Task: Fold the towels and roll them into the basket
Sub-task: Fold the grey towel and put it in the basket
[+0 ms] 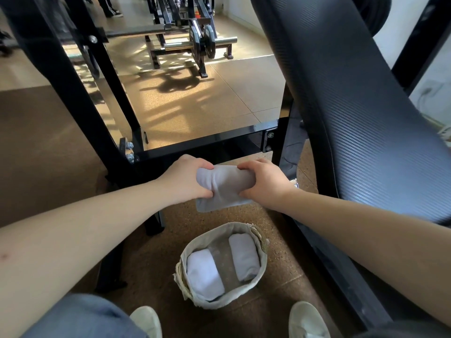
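Gripping a half-rolled grey towel (223, 186) in the air, with left hand (185, 178) curled round one end and right hand (264, 182) round the other, loose flap hanging below. Just past the lined basket (219, 302) on the floor (156, 259), with two white rolled towels (205, 273) lying apart inside.

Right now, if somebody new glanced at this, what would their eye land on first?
Most likely the grey towel at centre, half rolled, with the left hand and right hand each gripping one end. Below it, nearer the person, a round lined basket holds a left roll and a right roll of white towel, lying apart. A large black bench pad fills the upper right.
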A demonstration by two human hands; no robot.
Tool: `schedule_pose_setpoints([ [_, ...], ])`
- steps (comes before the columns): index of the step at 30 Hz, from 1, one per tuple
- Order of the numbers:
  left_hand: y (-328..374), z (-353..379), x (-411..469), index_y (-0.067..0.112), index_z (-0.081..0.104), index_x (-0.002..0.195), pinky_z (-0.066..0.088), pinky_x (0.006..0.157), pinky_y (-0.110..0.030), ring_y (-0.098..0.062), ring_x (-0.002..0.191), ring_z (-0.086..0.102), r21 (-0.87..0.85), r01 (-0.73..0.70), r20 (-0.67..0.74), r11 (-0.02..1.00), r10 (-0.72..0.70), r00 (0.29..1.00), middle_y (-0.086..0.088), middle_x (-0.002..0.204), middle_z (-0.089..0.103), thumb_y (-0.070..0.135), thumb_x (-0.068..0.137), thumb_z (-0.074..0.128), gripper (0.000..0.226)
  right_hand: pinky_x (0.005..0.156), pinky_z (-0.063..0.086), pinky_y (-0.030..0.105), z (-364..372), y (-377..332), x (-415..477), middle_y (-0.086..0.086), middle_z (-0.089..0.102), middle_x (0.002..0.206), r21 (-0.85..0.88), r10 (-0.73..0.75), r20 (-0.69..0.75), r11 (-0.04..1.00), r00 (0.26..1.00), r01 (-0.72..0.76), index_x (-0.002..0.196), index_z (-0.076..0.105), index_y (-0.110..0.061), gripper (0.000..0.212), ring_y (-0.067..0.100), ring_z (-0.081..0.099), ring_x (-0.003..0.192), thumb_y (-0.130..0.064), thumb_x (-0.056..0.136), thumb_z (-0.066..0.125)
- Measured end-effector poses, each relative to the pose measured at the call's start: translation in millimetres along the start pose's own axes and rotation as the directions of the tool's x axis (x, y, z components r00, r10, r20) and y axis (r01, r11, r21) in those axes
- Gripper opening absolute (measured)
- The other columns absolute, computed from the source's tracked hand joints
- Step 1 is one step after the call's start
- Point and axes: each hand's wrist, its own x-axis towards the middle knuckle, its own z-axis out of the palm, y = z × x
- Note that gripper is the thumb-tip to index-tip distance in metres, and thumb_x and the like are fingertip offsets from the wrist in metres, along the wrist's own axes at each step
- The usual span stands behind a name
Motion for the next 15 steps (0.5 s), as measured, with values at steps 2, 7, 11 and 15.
schedule_pose_setpoints([
  [2,2.3,3.2,0.8,0.038,0.063,0.122,0.039,0.092,-0.028,-0.014,0.128,0.044,0.026,0.000,-0.011,1.000,0.001,1.000,0.008,0.126,0.054,0.035,0.067,0.085,0.060,0.091,0.040,0.025,0.2,-0.6,-0.3,0.001,0.047,0.136,-0.020,-0.012,-0.022,1.000,1.000,0.011,0.141,0.054,-0.028,0.067,0.023,0.049,0.123,-0.019,0.079,0.078],
  [7,7.4,6.6,-0.7,0.027,0.058,0.137,0.036,0.091,-0.022,-0.016,0.120,0.050,0.092,-0.009,-0.094,0.996,0.018,0.995,-0.001,0.135,0.043,0.019,0.079,0.076,0.061,0.097,0.041,0.028,-0.8,-0.8,-0.5,0.005,0.045,0.140,-0.085,-0.076,-0.047,0.994,0.996,0.071,0.139,0.054,-0.025,0.061,0.026,0.048,0.126,-0.012,0.082,0.074],
  [11,12.6,9.4,-2.6,0.025,0.060,0.133,0.043,0.090,-0.025,-0.017,0.111,0.054,0.119,-0.022,-0.122,0.993,0.036,0.992,0.000,0.132,0.045,0.015,0.083,0.072,0.052,0.100,0.047,0.034,1.1,0.6,0.1,0.006,0.046,0.138,-0.121,-0.114,-0.047,0.987,0.992,0.108,0.137,0.054,-0.022,0.056,0.028,0.050,0.124,-0.009,0.085,0.071],
  [15,8.8,7.2,-3.4,0.025,0.062,0.127,0.046,0.087,-0.029,-0.016,0.107,0.055,0.111,-0.040,-0.136,0.993,0.055,0.989,0.003,0.125,0.049,0.017,0.083,0.070,0.046,0.096,0.049,0.037,-1.4,1.9,-0.9,0.004,0.053,0.130,-0.124,-0.142,-0.071,0.983,0.987,0.132,0.133,0.056,-0.022,0.047,0.025,0.054,0.117,-0.015,0.088,0.069],
])
